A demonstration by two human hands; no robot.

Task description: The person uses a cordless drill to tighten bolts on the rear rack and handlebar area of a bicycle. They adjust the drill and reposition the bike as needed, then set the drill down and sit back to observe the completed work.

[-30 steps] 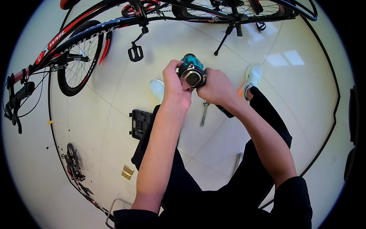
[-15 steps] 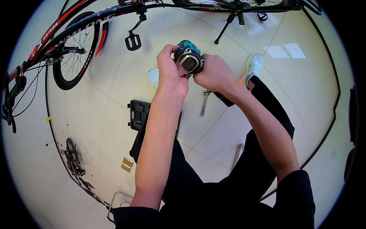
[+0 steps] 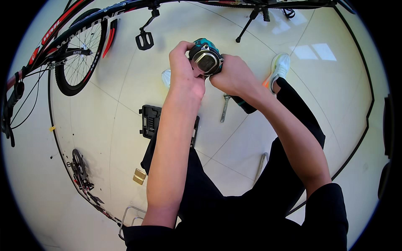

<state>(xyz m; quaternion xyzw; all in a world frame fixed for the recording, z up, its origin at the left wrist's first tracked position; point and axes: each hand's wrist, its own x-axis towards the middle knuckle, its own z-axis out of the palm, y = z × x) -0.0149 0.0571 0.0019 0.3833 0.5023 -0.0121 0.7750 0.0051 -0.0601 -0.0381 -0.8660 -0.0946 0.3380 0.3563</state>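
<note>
Between both hands, a teal-and-black cordless impact wrench (image 3: 206, 60) is held up, its rounded metal end with a dark face turned toward me. My left hand (image 3: 185, 69) is closed round the left side of its head, thumb up by the teal housing; some fingertips are hidden behind it. My right hand (image 3: 235, 75) wraps the grip from the right, and the dark base of the tool shows below the wrist. An adjustable wrench (image 3: 225, 108) lies on the floor below my right hand. Partly behind my left forearm, a black tool case (image 3: 150, 121) lies opened.
A black-and-red bicycle (image 3: 90, 31) runs along the far edge, with its pedal (image 3: 144, 41) and kickstand (image 3: 247, 26) toward me. Two small gold blocks (image 3: 139, 176) and bike parts (image 3: 81, 171) lie at left. Metal stool legs (image 3: 260, 167) show between my legs. Black tape lines the tiled floor.
The hands and the impact wrench sit slightly higher and further left in view, while the floor items have shifted slightly up. Both hands keep the same hold.
</note>
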